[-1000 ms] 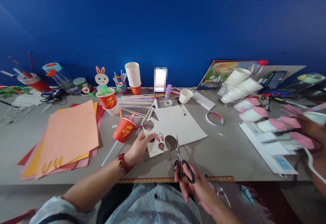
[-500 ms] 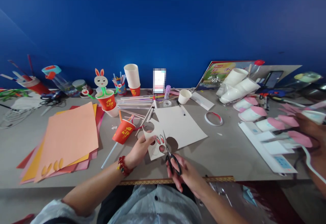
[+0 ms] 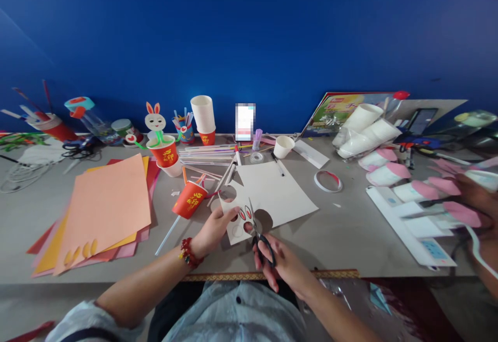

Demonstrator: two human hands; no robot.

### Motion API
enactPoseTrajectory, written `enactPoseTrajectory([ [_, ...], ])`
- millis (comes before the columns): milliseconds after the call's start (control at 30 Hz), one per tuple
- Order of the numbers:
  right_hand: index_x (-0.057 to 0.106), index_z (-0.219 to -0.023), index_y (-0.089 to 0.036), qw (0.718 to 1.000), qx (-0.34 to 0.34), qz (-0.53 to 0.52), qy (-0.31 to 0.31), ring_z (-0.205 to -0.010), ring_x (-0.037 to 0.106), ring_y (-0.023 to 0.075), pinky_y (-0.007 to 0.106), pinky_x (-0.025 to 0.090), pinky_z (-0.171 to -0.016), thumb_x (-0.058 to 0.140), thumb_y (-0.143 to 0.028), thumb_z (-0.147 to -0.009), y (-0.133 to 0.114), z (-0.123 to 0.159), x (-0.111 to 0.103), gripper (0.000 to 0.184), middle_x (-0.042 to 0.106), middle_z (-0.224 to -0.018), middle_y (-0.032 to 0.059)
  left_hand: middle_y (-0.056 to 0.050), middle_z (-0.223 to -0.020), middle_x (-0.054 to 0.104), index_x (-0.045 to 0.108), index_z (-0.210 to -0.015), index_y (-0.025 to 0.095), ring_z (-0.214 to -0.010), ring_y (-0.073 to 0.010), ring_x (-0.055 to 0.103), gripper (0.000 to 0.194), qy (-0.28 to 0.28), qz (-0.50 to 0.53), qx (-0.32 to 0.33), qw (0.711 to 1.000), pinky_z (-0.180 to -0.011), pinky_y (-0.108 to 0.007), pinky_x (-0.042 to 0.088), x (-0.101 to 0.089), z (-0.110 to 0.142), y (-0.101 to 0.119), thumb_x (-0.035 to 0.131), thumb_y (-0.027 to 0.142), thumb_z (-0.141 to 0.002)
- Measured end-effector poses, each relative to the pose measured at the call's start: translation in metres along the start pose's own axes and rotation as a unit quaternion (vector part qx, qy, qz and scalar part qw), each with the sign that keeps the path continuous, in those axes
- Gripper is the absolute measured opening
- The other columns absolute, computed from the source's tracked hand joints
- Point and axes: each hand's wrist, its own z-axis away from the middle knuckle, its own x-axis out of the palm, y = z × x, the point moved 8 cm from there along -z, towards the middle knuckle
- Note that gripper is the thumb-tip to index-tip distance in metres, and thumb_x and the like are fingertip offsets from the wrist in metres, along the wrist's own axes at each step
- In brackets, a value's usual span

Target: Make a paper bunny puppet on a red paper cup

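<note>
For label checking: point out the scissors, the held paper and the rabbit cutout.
Scissors (image 3: 254,231): head view, near pivot.
Held paper (image 3: 240,223): head view, below red ovals.
Rabbit cutout (image 3: 155,120): head view, between the eyes.

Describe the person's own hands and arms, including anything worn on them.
Both the left hand and right hand are gloveless. A chunky red bracelet circles the left wrist. The left sleeve is pale blue-grey with a dark band; no right sleeve shows.
</note>
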Motion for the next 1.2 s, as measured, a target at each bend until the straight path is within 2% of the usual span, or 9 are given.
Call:
enactPoseTrajectory([
  [233, 0.047, -0.085, -0.020, 1.000, 0.014, -0.002, 0.000, -0.028, 0.039, 0.0016, 0.014, 0.029, -0.030, 0.057, -0.076, -0.077, 0.004, -0.001, -0.001, 0.057, 0.059, -0.061, -0.0068, 0.002, -0.067, 0.061, 0.062, -0.086, 0.017, -0.061, -0.0132, 0.055, 0.034, -0.009, 0.003, -0.006, 1.000, -0.059, -0.025, 0.044, 0.004, 0.000, 0.001, 0.071, 0.048, -0.077],
  [333, 0.047, -0.083, -0.020, 1.000, 0.015, -0.006, 0.003, -0.028, 0.039, 0.0018, 0.014, 0.029, -0.029, 0.057, -0.077, -0.077, 0.004, 0.000, -0.002, 0.058, 0.059, -0.061, -0.0064, 0.002, -0.068, 0.061, 0.063, -0.086, 0.016, -0.061, -0.0131, 0.054, 0.036, 0.004, -0.005, 0.000, 1.000, -0.059, -0.024, 0.043, 0.002, 0.000, 0.003, 0.073, 0.049, -0.075],
  [600, 0.047, -0.082, -0.020, 1.000, 0.018, -0.014, 0.018, -0.028, 0.036, 0.0016, 0.014, 0.028, -0.028, 0.057, -0.078, -0.076, 0.004, 0.002, -0.002, 0.059, 0.059, -0.060, -0.0057, 0.002, -0.070, 0.059, 0.062, -0.090, 0.015, -0.063, -0.0131, 0.054, 0.036, 0.007, -0.017, -0.007, 1.000, -0.060, -0.025, 0.043, -0.002, -0.003, -0.007, 0.071, 0.048, -0.077],
  [900, 0.045, -0.079, -0.021, 0.999, 0.027, -0.005, 0.018, -0.027, 0.032, 0.0014, 0.013, 0.025, -0.026, 0.057, -0.078, -0.074, 0.006, -0.001, -0.004, 0.059, 0.058, -0.057, -0.0072, 0.001, -0.070, 0.061, 0.063, -0.088, 0.016, -0.065, -0.0142, 0.055, 0.032, -0.002, -0.009, -0.003, 1.000, -0.062, -0.025, 0.044, 0.001, -0.002, -0.006, 0.070, 0.046, -0.078],
  [1200, 0.044, -0.078, -0.022, 1.000, 0.020, -0.006, 0.023, -0.026, 0.031, 0.0009, 0.013, 0.024, -0.024, 0.055, -0.086, -0.067, 0.000, 0.002, -0.002, 0.067, 0.057, -0.055, -0.0074, 0.002, -0.071, 0.059, 0.063, -0.088, 0.016, -0.066, -0.0133, 0.052, 0.032, -0.011, -0.027, 0.006, 1.000, -0.062, -0.024, 0.043, -0.001, -0.004, -0.007, 0.068, 0.047, -0.080],
])
